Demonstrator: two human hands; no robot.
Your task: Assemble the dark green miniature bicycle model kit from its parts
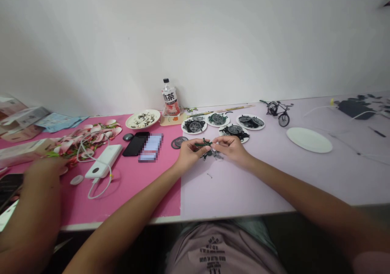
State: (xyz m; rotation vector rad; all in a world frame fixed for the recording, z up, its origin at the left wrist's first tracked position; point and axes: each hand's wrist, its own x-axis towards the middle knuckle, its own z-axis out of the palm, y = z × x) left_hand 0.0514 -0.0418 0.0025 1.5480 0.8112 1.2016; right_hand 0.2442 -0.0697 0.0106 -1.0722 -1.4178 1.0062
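Observation:
Above the lilac tabletop, my left hand (pixel 191 155) and my right hand (pixel 233 148) meet, both pinching a small dark green plastic part (pixel 207 143) between thumb and fingers. Under them lie a few dark and clear small pieces (pixel 213 156), partly hidden by the fingers. Two grey toy wheels (pixel 179 142) rest just left of my left hand. Beyond my hands stand small white plates of bicycle parts: black wheels (pixel 195 125), dark green pieces (pixel 217 119), black pieces (pixel 250 122) and more wheels (pixel 234 131). One thin small part (pixel 209 176) lies nearer me.
An assembled toy bicycle (pixel 278 112) stands at back right, near a white plate (pixel 309 140). To the left are two phones (pixel 136 144), a mouse (pixel 128 137), a power bank (pixel 104 161), a bottle (pixel 170 97) and a bowl (pixel 143 120). Another person's arm (pixel 39 196) reaches in at far left.

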